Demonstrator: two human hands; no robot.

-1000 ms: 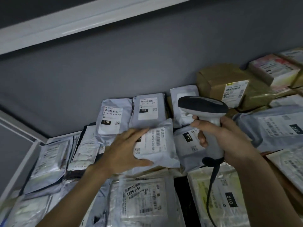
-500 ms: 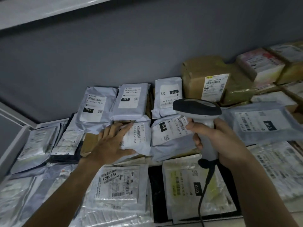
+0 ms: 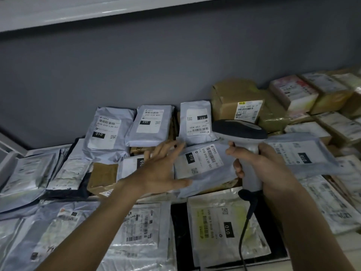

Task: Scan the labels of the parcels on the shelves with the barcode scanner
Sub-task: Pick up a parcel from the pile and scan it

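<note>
Nearest, clear and grey mailer bags lie flat on the shelf (image 3: 347, 239), among them a pale yellowish parcel (image 3: 220, 229) with a black "010" tag, its label facing up. Just past it, the right hand (image 3: 267, 169) grips the pale handle of the barcode scanner (image 3: 244, 145), fingers curled round it; the dark head points left and away, and the black cord (image 3: 246, 223) hangs down over the yellowish parcel. Beside it, the left hand (image 3: 160, 171) is spread with straight fingers, held flat at the left edge of a grey parcel (image 3: 203, 163) labelled "010". Whether it touches cannot be told. Farther back, three grey parcels lean at the wall, and brown cardboard boxes (image 3: 230, 98) stand to the right.
</note>
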